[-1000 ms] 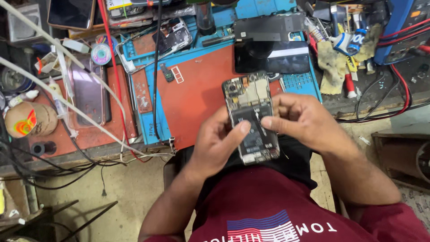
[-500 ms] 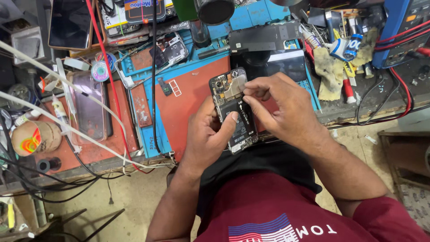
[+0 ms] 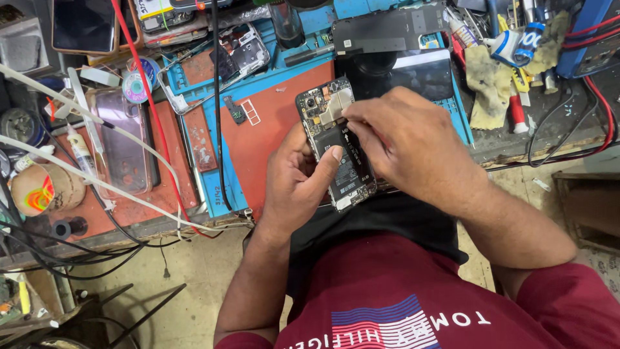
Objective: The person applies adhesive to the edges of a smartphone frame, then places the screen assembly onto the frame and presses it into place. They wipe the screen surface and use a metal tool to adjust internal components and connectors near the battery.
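Head view: your left hand (image 3: pixel 294 184) cradles the opened phone (image 3: pixel 336 143) from the left, thumb pressed across its black battery (back cover off, circuit board showing at the far end). Your right hand (image 3: pixel 403 139) is closed to a pinch on the phone's upper right edge, fingertips on the board area; what they pinch is hidden. Beyond lies the red-and-blue work mat (image 3: pixel 258 123), then a dark tablet (image 3: pixel 413 74) at the far side.
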